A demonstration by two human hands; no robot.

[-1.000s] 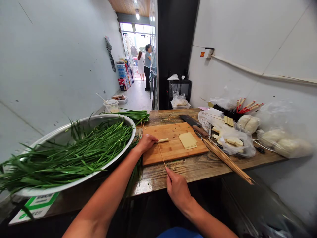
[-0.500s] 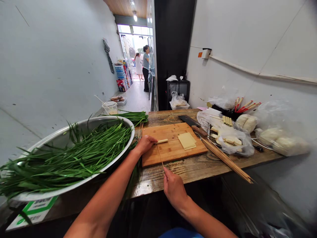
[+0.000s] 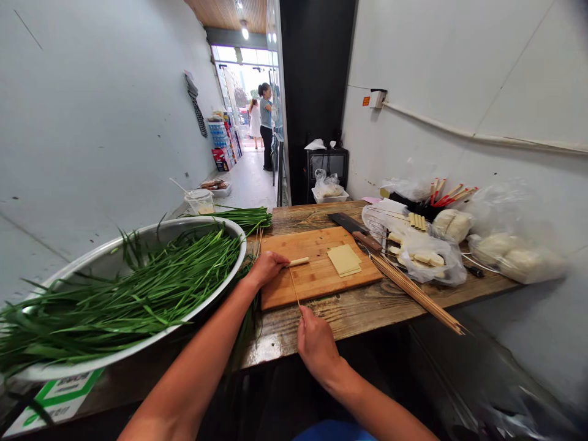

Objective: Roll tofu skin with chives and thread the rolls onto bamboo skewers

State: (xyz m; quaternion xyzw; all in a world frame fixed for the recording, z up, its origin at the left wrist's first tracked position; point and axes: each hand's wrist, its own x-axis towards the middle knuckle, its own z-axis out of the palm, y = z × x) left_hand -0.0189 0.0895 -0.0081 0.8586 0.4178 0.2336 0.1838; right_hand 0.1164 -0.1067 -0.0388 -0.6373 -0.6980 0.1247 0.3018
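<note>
My left hand (image 3: 270,268) is closed on one end of a pale rolled tofu sheet (image 3: 299,261) at the left side of the wooden cutting board (image 3: 312,242). A thin bamboo skewer (image 3: 294,288) runs from my right hand (image 3: 318,343) up to the roll, its far tip meeting the roll near my left fingers; whether it has pierced the roll I cannot tell. My right fingers pinch the skewer's near end, just off the board's front edge. Several flat, square tofu sheets (image 3: 343,260) lie stacked on the right of the board.
A large metal basin (image 3: 236,229) heaped with green chives (image 3: 151,288) stands left. Right of the board lie a cleaver (image 3: 367,241), a bundle of bamboo skewers (image 3: 416,294) and plastic bags of food (image 3: 427,263). Finished-looking rolls (image 3: 417,222) rest behind. Two people stand near the far doorway.
The whole view has shifted slightly. My right hand has edged up toward the roll with the skewer; my left hand keeps its hold on the roll.
</note>
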